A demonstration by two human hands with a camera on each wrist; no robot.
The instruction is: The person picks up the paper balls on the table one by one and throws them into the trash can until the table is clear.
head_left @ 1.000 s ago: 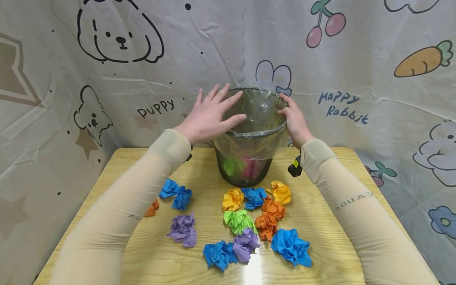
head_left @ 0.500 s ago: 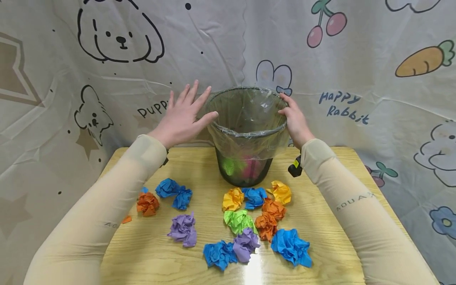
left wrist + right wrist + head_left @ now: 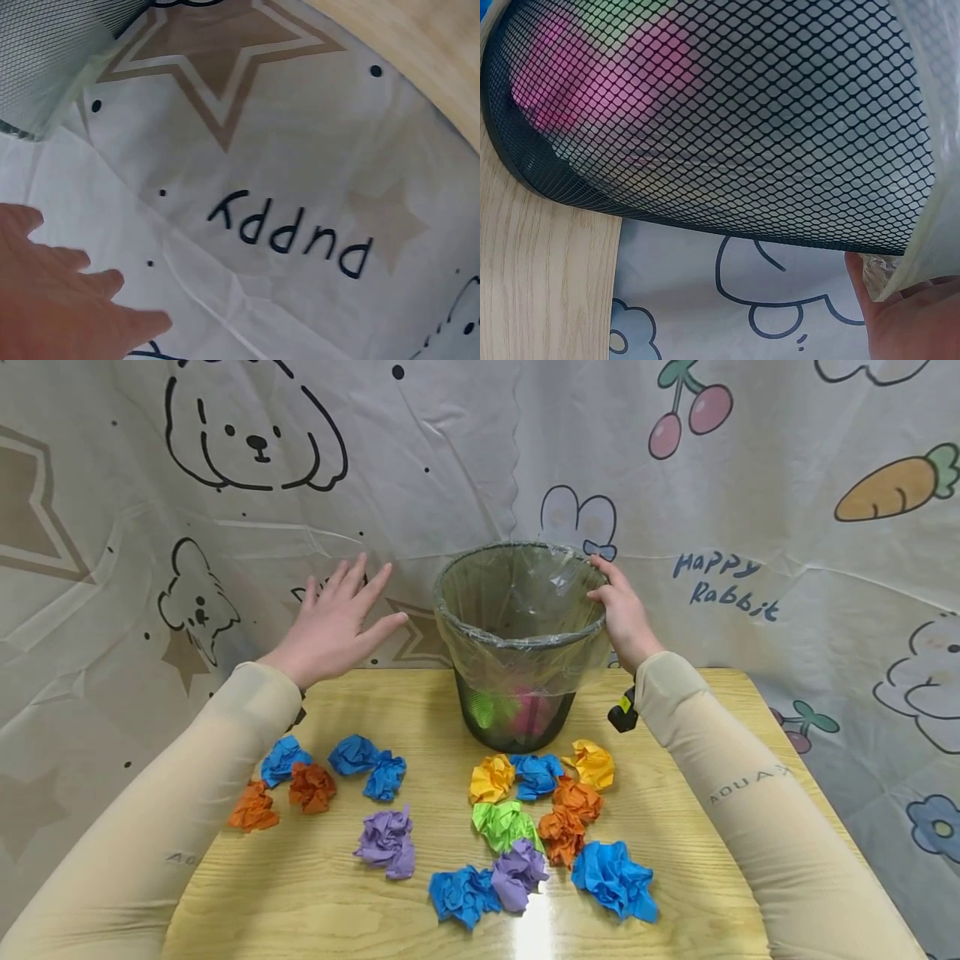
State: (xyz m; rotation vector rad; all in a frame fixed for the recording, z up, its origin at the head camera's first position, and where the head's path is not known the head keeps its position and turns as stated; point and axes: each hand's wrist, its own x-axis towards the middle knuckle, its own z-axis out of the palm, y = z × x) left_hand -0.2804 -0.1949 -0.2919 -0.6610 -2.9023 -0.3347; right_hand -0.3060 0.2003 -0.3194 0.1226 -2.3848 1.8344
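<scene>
A black mesh wastebasket [image 3: 517,718] lined with a clear plastic bag [image 3: 525,664] stands upright at the back of the table. Green and pink paper [image 3: 611,82] shows through its mesh. At the right side of the rim my right hand [image 3: 626,614] grips the basket's edge and the liner; part of that hand shows beside the bag in the right wrist view. My left hand [image 3: 330,627], fingers spread and holding nothing, hovers left of the basket, apart from it. Below that hand lie blue crumpled paper balls [image 3: 352,754] and orange paper balls [image 3: 312,787].
In front of the basket lie several more paper balls: yellow [image 3: 491,779], green [image 3: 504,827], orange [image 3: 562,835], purple [image 3: 517,875] and blue [image 3: 613,881]. Another purple ball [image 3: 386,843] sits to their left. A printed curtain [image 3: 450,468] hangs behind the wooden table [image 3: 675,860].
My left hand has moved left from over the basket's rim to beside the basket, uncovering blue and orange paper balls on the left. The right hand stays on the rim.
</scene>
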